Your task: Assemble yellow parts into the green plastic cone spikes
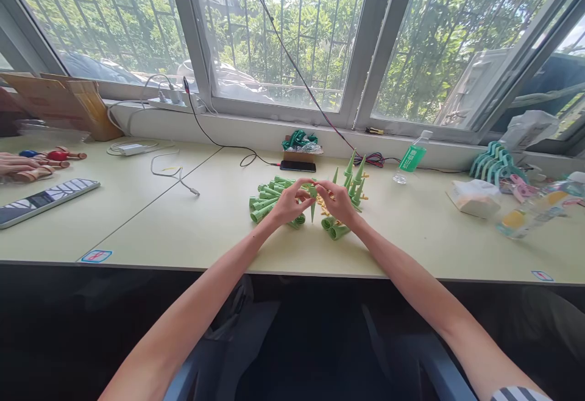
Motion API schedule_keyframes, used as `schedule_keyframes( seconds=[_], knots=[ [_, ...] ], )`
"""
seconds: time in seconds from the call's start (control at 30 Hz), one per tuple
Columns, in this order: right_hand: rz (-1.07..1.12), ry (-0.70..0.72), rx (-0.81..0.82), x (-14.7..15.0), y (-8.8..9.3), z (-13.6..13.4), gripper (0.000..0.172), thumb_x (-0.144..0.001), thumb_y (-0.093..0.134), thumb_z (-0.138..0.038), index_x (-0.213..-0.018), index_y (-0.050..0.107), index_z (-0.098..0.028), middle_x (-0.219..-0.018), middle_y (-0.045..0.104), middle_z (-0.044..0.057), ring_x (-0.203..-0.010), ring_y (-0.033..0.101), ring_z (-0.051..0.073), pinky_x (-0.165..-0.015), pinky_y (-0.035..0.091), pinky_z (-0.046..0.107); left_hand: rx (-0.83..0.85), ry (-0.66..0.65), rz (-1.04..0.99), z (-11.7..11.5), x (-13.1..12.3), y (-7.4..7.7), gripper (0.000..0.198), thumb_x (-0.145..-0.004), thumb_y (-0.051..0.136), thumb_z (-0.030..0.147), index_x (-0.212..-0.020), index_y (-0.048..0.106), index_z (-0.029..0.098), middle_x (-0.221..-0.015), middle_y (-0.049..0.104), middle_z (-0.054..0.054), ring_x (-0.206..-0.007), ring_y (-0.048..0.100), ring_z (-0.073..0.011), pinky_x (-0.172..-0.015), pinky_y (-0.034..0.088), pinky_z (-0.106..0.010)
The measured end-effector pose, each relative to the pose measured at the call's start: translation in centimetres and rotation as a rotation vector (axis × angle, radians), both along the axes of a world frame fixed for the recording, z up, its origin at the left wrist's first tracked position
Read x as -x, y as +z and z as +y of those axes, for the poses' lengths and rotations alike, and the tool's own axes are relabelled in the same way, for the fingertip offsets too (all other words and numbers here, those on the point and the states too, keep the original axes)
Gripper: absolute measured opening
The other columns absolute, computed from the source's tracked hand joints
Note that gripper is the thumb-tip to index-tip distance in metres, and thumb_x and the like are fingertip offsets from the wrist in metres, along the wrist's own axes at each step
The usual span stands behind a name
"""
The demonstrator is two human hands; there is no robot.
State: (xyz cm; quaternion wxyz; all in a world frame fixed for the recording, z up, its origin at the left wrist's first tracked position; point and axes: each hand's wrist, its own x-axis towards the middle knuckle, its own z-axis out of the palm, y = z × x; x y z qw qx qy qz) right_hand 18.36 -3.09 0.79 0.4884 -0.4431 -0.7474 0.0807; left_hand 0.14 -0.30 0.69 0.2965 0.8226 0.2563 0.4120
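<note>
My left hand [291, 202] and my right hand [337, 201] meet above the table, fingers pinched round one small green pointed cone [313, 211]. Its tip points down. Beside my left hand lies a pile of green hollow cones [261, 207] on their sides, open ends towards me. Close to my right hand stand several upright green cones [356, 180], some with yellow bits sticking out at the side. Small yellow pieces [322, 207] are heaped between my hands, partly hidden. Two more green cones [337, 231] lie under my right wrist.
Behind the cones are a black phone [298, 166] and a small box [301, 145]. A water bottle [412, 157], tissue pack [474, 198] and tilted bottle [532, 212] stand rightward. Cables [176, 172] cross the table [205, 230]. Another person's hand [16, 166] is far left.
</note>
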Motion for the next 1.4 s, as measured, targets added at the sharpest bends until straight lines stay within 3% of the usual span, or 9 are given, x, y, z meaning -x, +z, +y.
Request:
schedule_keyframes(
  seconds=[0.07,0.17,0.23,0.4,0.7,1.07,1.4],
  knots=[
    [0.005,-0.071,0.015,-0.5,0.2,0.2,0.046,-0.100,0.032,-0.049,-0.102,0.066,-0.018,-0.084,0.070,0.006,-0.069,0.062,0.016,-0.068,0.048,0.028,0.000,0.016,-0.019,0.1,-0.1,-0.1,0.041,-0.084,0.061,0.036,-0.121,0.053,0.020,-0.075,0.067,0.000,-0.066,0.064,-0.0136,-0.067,0.053,-0.026],
    [-0.131,-0.178,0.029,-1.7,0.4,0.5,0.036,-0.096,0.045,-0.042,-0.080,0.066,-0.017,-0.069,0.065,0.003,-0.063,0.057,0.015,-0.063,0.042,0.026,-0.002,0.051,-0.023,0.3,-0.1,-0.3,0.036,-0.083,0.062,0.036,-0.114,0.056,0.019,-0.074,0.068,0.000,-0.067,0.064,-0.0142,-0.066,0.053,-0.026],
    [-0.266,-0.172,0.133,-2.4,0.4,0.6,0.028,-0.091,0.052,-0.035,-0.073,0.066,-0.018,-0.062,0.062,0.001,-0.058,0.054,0.013,-0.060,0.039,0.025,-0.004,0.073,-0.008,0.3,-0.1,-0.4,0.035,-0.082,0.063,0.036,-0.112,0.056,0.019,-0.072,0.068,0.000,-0.067,0.065,-0.0147,-0.065,0.052,-0.026],
    [-0.468,-0.133,0.314,-3.0,0.3,0.3,0.018,-0.081,0.060,-0.027,-0.066,0.065,-0.018,-0.066,0.065,0.001,-0.063,0.055,0.013,-0.057,0.036,0.023,-0.034,0.128,0.037,0.4,0.0,-0.6,0.033,-0.081,0.065,0.035,-0.109,0.057,0.020,-0.069,0.067,0.001,-0.063,0.064,-0.0147,-0.064,0.051,-0.028],
    [-0.552,-0.093,0.364,-2.9,-0.1,0.3,0.018,-0.078,0.065,-0.031,-0.065,0.062,-0.018,-0.070,0.065,0.002,-0.068,0.057,0.014,-0.058,0.038,0.023,-0.081,0.200,0.107,0.4,0.0,-0.8,0.034,-0.082,0.064,0.036,-0.110,0.059,0.019,-0.068,0.066,0.001,-0.063,0.062,-0.0147,-0.062,0.048,-0.027],
    [-0.469,-0.057,0.424,-2.3,0.0,0.1,0.017,-0.077,0.062,-0.025,-0.062,0.058,-0.018,-0.066,0.064,0.001,-0.065,0.056,0.014,-0.060,0.039,0.025,-0.104,0.200,0.132,0.3,0.0,-0.8,0.035,-0.083,0.064,0.037,-0.113,0.059,0.019,-0.069,0.067,0.001,-0.062,0.061,-0.0147,-0.063,0.047,-0.027],
    [-0.225,0.009,0.164,-1.8,-0.3,0.4,0.018,-0.089,0.053,-0.035,-0.083,0.058,-0.019,-0.084,0.061,0.004,-0.070,0.055,0.015,-0.066,0.043,0.028,-0.093,0.217,0.154,-0.1,0.0,-0.4,0.038,-0.082,0.064,0.039,-0.113,0.059,0.017,-0.071,0.068,0.000,-0.061,0.061,-0.0140,-0.064,0.048,-0.027]
  ],
)
